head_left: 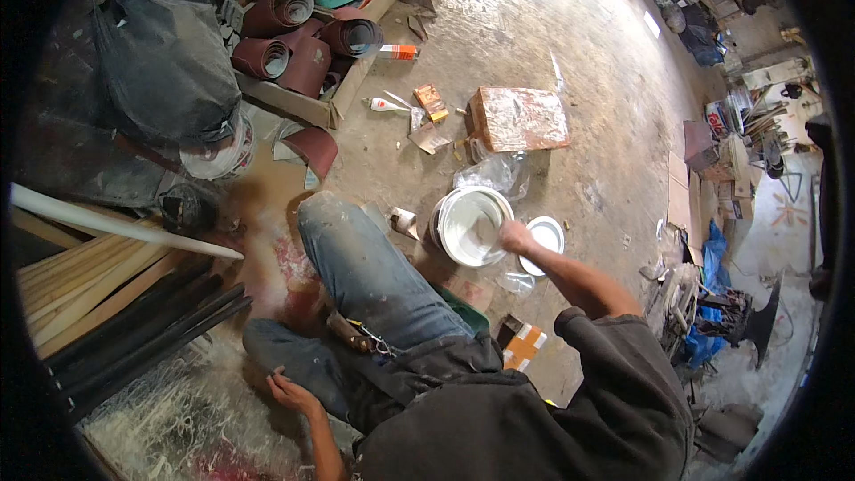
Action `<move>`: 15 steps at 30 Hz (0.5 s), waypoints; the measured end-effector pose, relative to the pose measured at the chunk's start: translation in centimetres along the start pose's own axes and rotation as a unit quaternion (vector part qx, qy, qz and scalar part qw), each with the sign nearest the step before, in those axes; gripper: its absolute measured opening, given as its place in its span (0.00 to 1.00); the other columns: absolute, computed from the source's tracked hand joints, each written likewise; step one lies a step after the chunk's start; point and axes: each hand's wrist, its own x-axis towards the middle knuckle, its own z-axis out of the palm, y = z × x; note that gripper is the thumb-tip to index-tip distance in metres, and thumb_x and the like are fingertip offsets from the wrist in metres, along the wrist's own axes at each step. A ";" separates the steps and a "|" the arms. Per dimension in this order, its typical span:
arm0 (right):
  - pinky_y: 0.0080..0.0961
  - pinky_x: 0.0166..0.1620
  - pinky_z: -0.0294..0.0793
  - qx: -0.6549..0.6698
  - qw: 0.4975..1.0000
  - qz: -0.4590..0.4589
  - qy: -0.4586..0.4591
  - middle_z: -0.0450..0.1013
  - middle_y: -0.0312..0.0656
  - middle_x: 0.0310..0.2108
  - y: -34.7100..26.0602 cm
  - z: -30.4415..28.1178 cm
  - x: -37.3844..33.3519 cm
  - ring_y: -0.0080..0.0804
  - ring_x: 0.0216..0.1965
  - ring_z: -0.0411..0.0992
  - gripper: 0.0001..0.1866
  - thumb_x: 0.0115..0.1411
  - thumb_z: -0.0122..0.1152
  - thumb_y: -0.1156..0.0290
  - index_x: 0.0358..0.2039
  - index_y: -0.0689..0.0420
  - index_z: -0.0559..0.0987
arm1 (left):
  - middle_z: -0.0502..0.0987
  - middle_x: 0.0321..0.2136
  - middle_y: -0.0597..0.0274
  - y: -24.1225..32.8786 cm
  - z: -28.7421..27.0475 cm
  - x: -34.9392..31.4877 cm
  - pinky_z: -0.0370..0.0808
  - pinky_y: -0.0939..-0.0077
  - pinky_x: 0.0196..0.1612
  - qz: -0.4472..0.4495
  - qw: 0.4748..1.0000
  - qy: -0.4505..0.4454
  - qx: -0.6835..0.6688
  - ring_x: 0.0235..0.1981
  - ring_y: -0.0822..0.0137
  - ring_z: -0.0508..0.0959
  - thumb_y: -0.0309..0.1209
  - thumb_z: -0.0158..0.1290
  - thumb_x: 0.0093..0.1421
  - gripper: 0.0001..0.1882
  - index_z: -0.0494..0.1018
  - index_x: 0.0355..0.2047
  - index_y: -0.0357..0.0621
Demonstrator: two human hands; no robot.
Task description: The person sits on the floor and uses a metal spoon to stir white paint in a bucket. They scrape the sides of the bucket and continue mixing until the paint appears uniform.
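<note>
A white bucket [443, 230] with white stuff inside stands on the floor in front of my right knee. My right hand [513, 237] is closed in a fist over the bucket's right rim. Whatever it grips is hidden by the fingers. Just right of the bucket, partly behind my right forearm, lies a round white lid [548, 236]. Low on the left, beside my bent left leg, my left hand [287, 389] hangs with its fingers loosely stretched out and nothing in it.
Beyond the bucket are a stained reddish block [519, 118], clear plastic [499, 175], a small white bottle [386, 105] and an orange box [430, 102]. A wooden crate [343, 100] holds sandpaper rolls [278, 15]. Wooden strips [93, 278] and a white pipe [125, 224] lie left.
</note>
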 end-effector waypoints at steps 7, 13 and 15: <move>0.42 0.35 0.75 0.002 1.000 -0.001 -0.011 0.77 0.56 0.29 0.6 2.2 2.9 0.47 0.31 0.78 0.14 0.51 0.56 0.63 0.29 0.62 0.81 | 0.69 0.26 0.54 -1.2 1.2 0.7 0.65 0.65 0.37 0.032 0.996 0.070 -0.041 0.27 0.59 0.67 0.39 0.37 0.64 0.22 0.75 0.34 0.33; 0.46 0.35 0.74 0.074 0.994 -0.078 -0.026 0.76 0.55 0.28 -0.5 1.1 0.4 0.50 0.31 0.77 0.11 0.50 0.53 0.67 0.27 0.61 0.80 | 0.72 0.32 0.51 -2.3 0.8 0.5 0.66 0.64 0.40 0.022 0.998 0.054 -0.017 0.31 0.58 0.69 0.39 0.36 0.66 0.23 0.75 0.34 0.33; 0.47 0.32 0.73 -0.024 0.982 -0.175 -0.072 0.75 0.54 0.25 -2.4 1.7 -0.6 0.50 0.27 0.76 0.10 0.50 0.52 0.68 0.23 0.60 0.79 | 0.73 0.35 0.49 -2.4 0.8 0.8 0.66 0.64 0.42 0.023 0.997 0.073 -0.026 0.33 0.56 0.70 0.39 0.35 0.66 0.23 0.75 0.34 0.32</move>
